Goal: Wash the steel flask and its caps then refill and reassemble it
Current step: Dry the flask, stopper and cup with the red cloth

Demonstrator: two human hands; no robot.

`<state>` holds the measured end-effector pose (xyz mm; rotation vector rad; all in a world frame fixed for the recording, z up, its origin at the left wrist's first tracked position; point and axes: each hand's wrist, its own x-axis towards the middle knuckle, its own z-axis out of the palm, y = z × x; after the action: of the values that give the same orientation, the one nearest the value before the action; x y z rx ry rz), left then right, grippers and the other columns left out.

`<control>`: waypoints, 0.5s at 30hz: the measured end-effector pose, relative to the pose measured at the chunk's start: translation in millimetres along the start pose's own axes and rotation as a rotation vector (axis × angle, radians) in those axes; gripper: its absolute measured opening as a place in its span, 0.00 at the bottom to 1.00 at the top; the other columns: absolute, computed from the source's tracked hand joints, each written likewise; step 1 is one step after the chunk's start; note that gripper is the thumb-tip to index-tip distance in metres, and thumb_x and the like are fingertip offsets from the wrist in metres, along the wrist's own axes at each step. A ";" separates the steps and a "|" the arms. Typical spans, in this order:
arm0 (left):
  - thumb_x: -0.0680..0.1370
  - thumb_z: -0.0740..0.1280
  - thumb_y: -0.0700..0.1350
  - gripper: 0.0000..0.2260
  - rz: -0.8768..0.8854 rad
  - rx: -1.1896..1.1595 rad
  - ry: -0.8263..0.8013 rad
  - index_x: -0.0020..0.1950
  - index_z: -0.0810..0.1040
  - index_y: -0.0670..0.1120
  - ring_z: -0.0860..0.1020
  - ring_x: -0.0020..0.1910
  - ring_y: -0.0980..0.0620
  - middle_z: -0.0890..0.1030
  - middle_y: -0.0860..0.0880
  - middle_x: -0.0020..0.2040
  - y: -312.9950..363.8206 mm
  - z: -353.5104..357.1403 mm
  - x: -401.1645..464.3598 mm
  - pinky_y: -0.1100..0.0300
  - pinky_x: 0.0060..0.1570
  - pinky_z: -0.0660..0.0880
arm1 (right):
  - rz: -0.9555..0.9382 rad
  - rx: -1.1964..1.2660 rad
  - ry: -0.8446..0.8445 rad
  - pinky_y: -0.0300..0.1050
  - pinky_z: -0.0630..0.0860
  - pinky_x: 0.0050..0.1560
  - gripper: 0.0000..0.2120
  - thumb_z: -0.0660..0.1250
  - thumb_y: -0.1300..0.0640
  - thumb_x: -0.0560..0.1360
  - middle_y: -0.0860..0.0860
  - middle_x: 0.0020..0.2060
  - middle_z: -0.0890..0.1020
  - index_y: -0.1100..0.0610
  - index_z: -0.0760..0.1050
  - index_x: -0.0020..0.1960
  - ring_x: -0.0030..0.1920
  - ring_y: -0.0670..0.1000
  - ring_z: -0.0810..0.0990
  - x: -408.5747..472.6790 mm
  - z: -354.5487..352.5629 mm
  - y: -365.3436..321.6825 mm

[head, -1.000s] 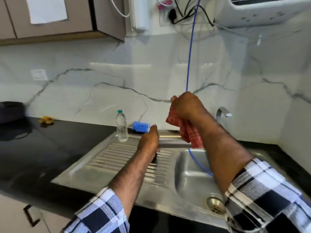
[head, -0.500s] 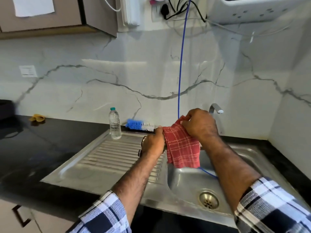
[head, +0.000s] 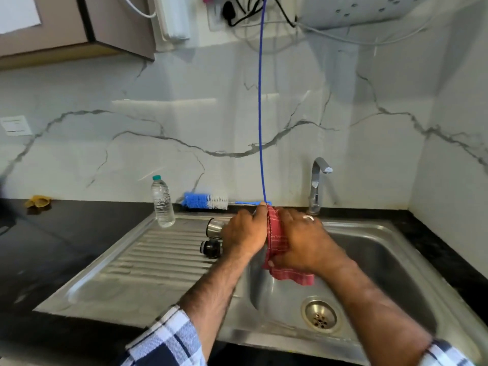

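The steel flask (head: 215,227) lies sideways over the sink's drainboard, and only its left end shows past my left hand (head: 244,233), which grips it. My right hand (head: 303,243) presses a red checked cloth (head: 277,241) round the flask's other part, so the hands and cloth hide most of the body. A black cap (head: 210,248) lies on the drainboard just below the flask's end.
A steel sink (head: 383,249) with drain (head: 320,317) lies below my hands, the tap (head: 317,186) behind. A plastic water bottle (head: 162,202) and a blue-and-white bottle brush (head: 206,202) stand at the back. A blue hose (head: 261,107) hangs down to my hands. Black counter lies at left.
Both hands have come down toward the drainboard. My right hand has brought the red cloth from above onto the flask and now wraps it close against my left hand.
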<state>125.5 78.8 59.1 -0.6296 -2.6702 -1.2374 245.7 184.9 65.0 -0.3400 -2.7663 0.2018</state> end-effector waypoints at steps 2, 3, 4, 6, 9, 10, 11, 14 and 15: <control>0.83 0.55 0.68 0.31 0.023 -0.054 0.016 0.56 0.83 0.42 0.80 0.61 0.35 0.84 0.38 0.58 -4.3 13.4 -3.0 0.48 0.58 0.73 | -0.010 -0.108 0.114 0.50 0.77 0.62 0.40 0.72 0.35 0.63 0.49 0.61 0.81 0.50 0.70 0.71 0.59 0.55 0.81 5.4 7.4 4.3; 0.83 0.56 0.68 0.30 0.042 -0.081 0.032 0.53 0.82 0.42 0.80 0.59 0.36 0.84 0.39 0.56 -7.1 20.6 -4.2 0.49 0.55 0.73 | -0.019 -0.101 0.137 0.49 0.78 0.59 0.38 0.73 0.36 0.63 0.48 0.59 0.82 0.49 0.71 0.68 0.56 0.55 0.82 8.4 11.1 9.5; 0.83 0.57 0.67 0.28 0.068 -0.104 0.052 0.51 0.80 0.43 0.80 0.57 0.37 0.85 0.39 0.53 -9.8 24.9 -7.0 0.51 0.51 0.72 | -0.022 -0.081 0.134 0.49 0.79 0.57 0.37 0.74 0.36 0.62 0.47 0.57 0.82 0.49 0.72 0.66 0.54 0.54 0.82 9.3 12.5 13.3; 0.82 0.59 0.68 0.25 0.158 -0.177 0.093 0.47 0.76 0.46 0.82 0.48 0.42 0.84 0.44 0.46 -17.4 33.0 -10.0 0.56 0.41 0.71 | 0.006 -0.009 0.102 0.48 0.81 0.53 0.35 0.77 0.36 0.59 0.44 0.53 0.82 0.47 0.74 0.62 0.50 0.52 0.83 11.2 14.5 21.8; 0.80 0.57 0.70 0.25 0.417 -0.255 0.134 0.47 0.76 0.49 0.82 0.36 0.53 0.83 0.52 0.38 -23.9 39.3 -5.6 0.62 0.33 0.76 | 0.095 0.375 -0.095 0.49 0.85 0.49 0.34 0.85 0.40 0.53 0.45 0.46 0.86 0.44 0.77 0.55 0.44 0.46 0.86 17.8 13.7 39.1; 0.81 0.58 0.69 0.24 0.504 -0.259 0.140 0.48 0.77 0.49 0.82 0.35 0.55 0.83 0.52 0.37 -27.5 41.5 -2.2 0.60 0.33 0.78 | 0.088 0.537 -0.171 0.51 0.86 0.49 0.36 0.88 0.43 0.52 0.46 0.47 0.87 0.44 0.78 0.56 0.44 0.47 0.87 19.4 13.9 46.1; 0.83 0.59 0.66 0.22 0.562 -0.274 0.146 0.49 0.78 0.48 0.82 0.34 0.57 0.83 0.52 0.36 -31.7 44.8 1.8 0.60 0.32 0.78 | 0.077 0.659 -0.214 0.53 0.87 0.50 0.37 0.89 0.45 0.52 0.47 0.48 0.88 0.44 0.78 0.58 0.45 0.49 0.88 20.6 14.5 51.5; 0.81 0.58 0.68 0.24 0.531 -0.296 0.164 0.50 0.78 0.48 0.82 0.35 0.59 0.83 0.53 0.38 -35.9 48.7 6.4 0.67 0.32 0.76 | 0.090 0.590 -0.145 0.51 0.87 0.48 0.38 0.87 0.44 0.54 0.46 0.49 0.86 0.42 0.75 0.59 0.45 0.47 0.87 21.7 22.0 46.8; 0.80 0.57 0.70 0.25 0.459 -0.284 0.185 0.49 0.78 0.48 0.80 0.35 0.60 0.83 0.53 0.38 -36.7 49.5 7.0 0.71 0.33 0.73 | 0.086 0.454 -0.067 0.50 0.85 0.47 0.36 0.85 0.41 0.55 0.45 0.48 0.85 0.43 0.73 0.59 0.44 0.47 0.86 22.3 27.4 39.6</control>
<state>106.3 97.2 3.0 -1.0379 -2.0565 -1.4526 223.9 226.0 39.5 -0.3340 -2.6669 0.8568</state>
